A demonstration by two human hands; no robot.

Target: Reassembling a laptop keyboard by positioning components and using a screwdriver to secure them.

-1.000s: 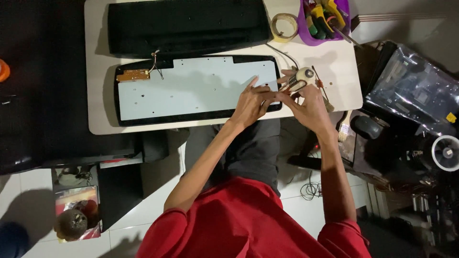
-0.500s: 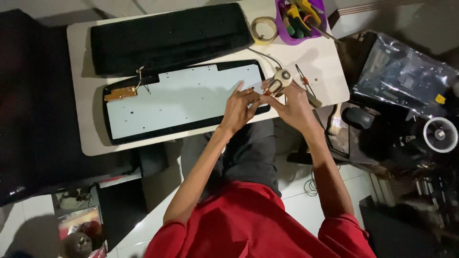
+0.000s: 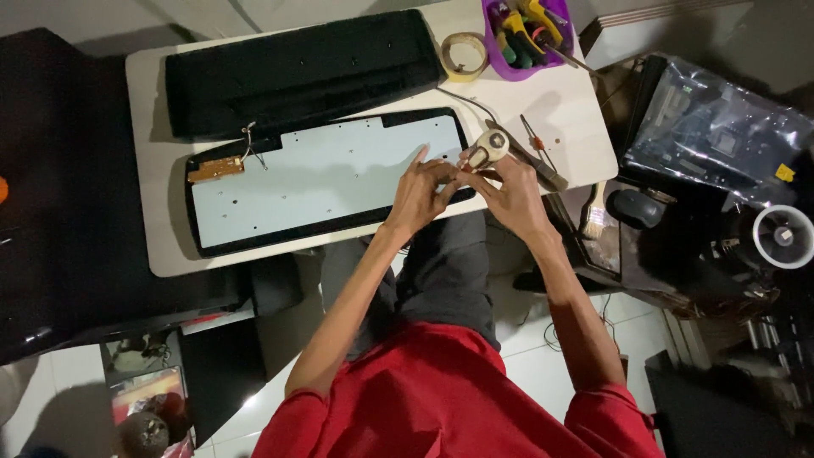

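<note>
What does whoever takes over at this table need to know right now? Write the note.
Left hand: fingertips on the right end of the opened keyboard base, beside the right hand.
Right hand: its grip is on a small beige roll.
Black keyboard cover lies off, behind the base; small brown circuit board hangs at the base's left end.
Tape ring and purple tool tray at the table's back right.
Done: keyboard opened. Left: it is still apart.
</note>
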